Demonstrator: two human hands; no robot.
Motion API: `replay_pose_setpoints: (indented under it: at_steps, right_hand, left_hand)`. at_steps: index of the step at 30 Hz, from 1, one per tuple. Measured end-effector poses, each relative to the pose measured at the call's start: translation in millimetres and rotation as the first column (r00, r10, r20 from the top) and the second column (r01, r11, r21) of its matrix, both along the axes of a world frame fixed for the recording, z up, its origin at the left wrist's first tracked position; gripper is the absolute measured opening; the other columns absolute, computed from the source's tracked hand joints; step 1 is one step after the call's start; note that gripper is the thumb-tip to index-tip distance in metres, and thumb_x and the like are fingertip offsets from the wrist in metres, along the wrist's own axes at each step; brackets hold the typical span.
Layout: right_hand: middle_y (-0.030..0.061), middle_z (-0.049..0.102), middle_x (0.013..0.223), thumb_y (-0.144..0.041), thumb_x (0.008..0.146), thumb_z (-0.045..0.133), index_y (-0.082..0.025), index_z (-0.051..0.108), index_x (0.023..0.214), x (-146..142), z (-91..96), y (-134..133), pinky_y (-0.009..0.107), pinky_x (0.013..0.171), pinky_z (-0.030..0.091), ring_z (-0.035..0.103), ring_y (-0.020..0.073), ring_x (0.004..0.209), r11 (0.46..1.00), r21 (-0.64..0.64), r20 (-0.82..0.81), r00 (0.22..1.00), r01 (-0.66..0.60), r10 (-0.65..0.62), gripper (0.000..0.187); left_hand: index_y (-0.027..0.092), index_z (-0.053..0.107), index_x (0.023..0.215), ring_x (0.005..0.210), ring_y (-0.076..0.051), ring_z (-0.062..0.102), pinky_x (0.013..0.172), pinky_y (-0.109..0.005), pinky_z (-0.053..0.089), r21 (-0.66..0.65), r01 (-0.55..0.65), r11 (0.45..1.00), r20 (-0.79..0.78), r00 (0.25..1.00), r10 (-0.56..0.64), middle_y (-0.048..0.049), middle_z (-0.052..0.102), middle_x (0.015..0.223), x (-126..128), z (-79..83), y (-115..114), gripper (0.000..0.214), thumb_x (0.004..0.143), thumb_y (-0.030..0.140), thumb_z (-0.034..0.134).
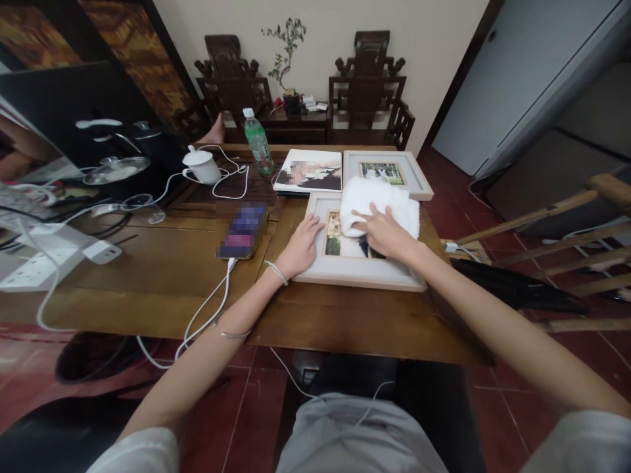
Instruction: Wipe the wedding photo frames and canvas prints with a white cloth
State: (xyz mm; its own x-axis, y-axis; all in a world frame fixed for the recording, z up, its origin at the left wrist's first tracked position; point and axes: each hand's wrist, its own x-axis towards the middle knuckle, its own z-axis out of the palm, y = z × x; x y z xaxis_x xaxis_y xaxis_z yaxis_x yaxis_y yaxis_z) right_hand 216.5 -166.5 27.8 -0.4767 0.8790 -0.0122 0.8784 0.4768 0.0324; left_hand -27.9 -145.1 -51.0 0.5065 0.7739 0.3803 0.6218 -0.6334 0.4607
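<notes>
A light wooden picture frame (365, 274) with a white mat and a photo lies flat at the table's right end. My left hand (300, 248) rests on its left border, fingers stretched out and touching the frame. A folded white cloth (377, 197) covers the frame's upper right and part of the photo. My right hand (387, 231) presses into this cloth, its fingers bent around a fold. Behind lie a second framed photo (424, 186), partly under the cloth, and a white-edged photo panel (313, 169).
A phone (241, 230) charges left of my left hand, its white cable hanging over the front edge. A green-labelled bottle (259, 143), a lidded white cup (202, 165), a glass-lidded pot (118, 172) and a power strip (42, 263) stand further left. Another person's foot (215, 129) shows behind the table.
</notes>
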Motion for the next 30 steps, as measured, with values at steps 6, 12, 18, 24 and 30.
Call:
replay_pose_setpoints:
  at_steps: [6, 12, 18, 24, 30]
  right_hand:
    - [0.0111, 0.066, 0.131, 0.005, 0.073, 0.038, -0.026, 0.066, 0.130, -14, 39.1, -85, 0.049, 0.092, 0.051, 0.060, 0.0334, 0.120, 0.942, -0.307, -0.044, 0.991, -0.134, 0.127, 0.071]
    - [0.0034, 0.046, 0.153, 0.002, 0.075, 0.040, -0.029, 0.062, 0.133, -35, 39.3, -111, 0.059, 0.105, 0.042, 0.041, 0.0380, 0.139, 0.929, -0.296, -0.092, 0.974, -0.223, 0.205, 0.070]
    - [0.0042, 0.032, 0.162, -0.001, 0.081, 0.042, -0.023, 0.058, 0.138, -62, 6.5, -58, 0.074, 0.109, 0.027, 0.022, 0.0450, 0.147, 0.980, -0.166, -0.022, 0.994, -0.112, 0.110, 0.064]
    - [0.0084, 0.035, 0.160, -0.004, 0.087, 0.043, -0.012, 0.062, 0.133, -73, -8.3, 12, 0.064, 0.117, 0.020, 0.019, 0.0428, 0.148, 0.996, 0.076, 0.002, 0.999, -0.046, 0.045, 0.051]
    - [0.0107, 0.034, 0.160, -0.003, 0.088, 0.042, -0.013, 0.063, 0.132, -73, -7.4, 25, 0.070, 0.113, 0.022, 0.017, 0.0452, 0.148, 0.997, 0.077, -0.016, 1.000, -0.006, 0.007, 0.050]
  left_hand:
    - [0.011, 0.053, 0.135, 0.148, -0.029, 0.031, 0.122, -0.056, 0.027, 0.019, -0.009, 1.000, 0.010, 1.000, 0.009, -0.0171, 0.048, 0.149, 1, -3.4, 0, 0.056, 0.081, 0.002, 0.041]
    - [0.010, 0.055, 0.133, 0.148, -0.027, 0.032, 0.123, -0.050, 0.027, -0.036, -0.059, 0.998, 0.030, 0.998, 0.061, -0.0155, 0.051, 0.147, 6, 5.6, -5, 0.042, 0.097, 0.019, 0.035]
    - [0.011, 0.041, 0.146, 0.149, -0.023, 0.029, 0.125, -0.042, 0.019, -0.211, -0.081, 0.974, 0.195, 0.973, 0.123, -0.0148, 0.038, 0.158, 12, 16.2, -11, 0.059, 0.104, 0.047, 0.021]
    - [0.009, 0.032, 0.151, 0.151, -0.023, 0.024, 0.125, -0.043, 0.014, -0.180, -0.043, 0.983, 0.222, 0.971, 0.084, -0.0181, 0.029, 0.161, 11, 17.5, -12, 0.072, 0.101, 0.060, 0.020]
    - [0.009, 0.029, 0.152, 0.151, -0.024, 0.023, 0.125, -0.043, 0.013, -0.187, -0.051, 0.981, 0.233, 0.968, 0.094, -0.0184, 0.028, 0.161, 11, 19.3, -13, 0.075, 0.100, 0.062, 0.018]
